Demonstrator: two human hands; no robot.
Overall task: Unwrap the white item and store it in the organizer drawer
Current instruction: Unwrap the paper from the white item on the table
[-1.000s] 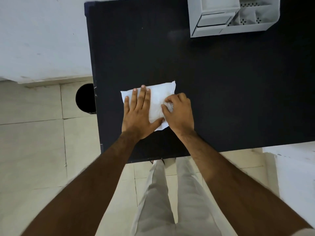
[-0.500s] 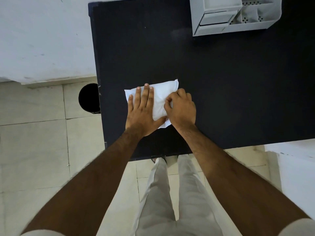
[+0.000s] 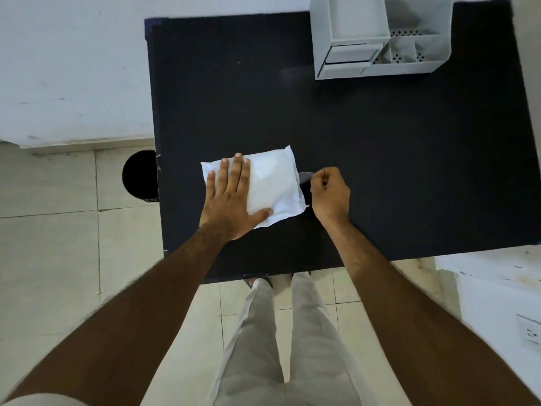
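The white packet [image 3: 272, 183] lies flat on the black table [image 3: 380, 159] at the centre of the frame, tilted a little, its sealed ends toward centre-left and centre-right. The left hand [image 3: 231, 200] is spread wide and flat over the packet's left half, fingers together and pointing up the frame, thumb stretched along the lower edge, pinning it down. The right hand [image 3: 330, 194], just right of the packet, is curled into a pinch; between thumb and forefinger it seems to hold a thin, translucent strip [image 3: 304, 176] that runs back toward the packet's right edge, though whether the strip is torn free or joined there is too faint to tell. The grey organizer [image 3: 377, 39] stands well apart in the upper right of the frame, its small drawer [image 3: 349, 54] at the lower left of the unit looking shut or nearly so. The unwrapping looks barely started, and several things could spoil it. If the strip is thin film, a sharp pull may snap it short and leave the wrapper sealed. If the flat palm eases off, the slick packet may slide right across the smooth table instead of tearing. Heavy pressing could crease whatever soft thing is inside. The drawer also needs a free hand to open it first.
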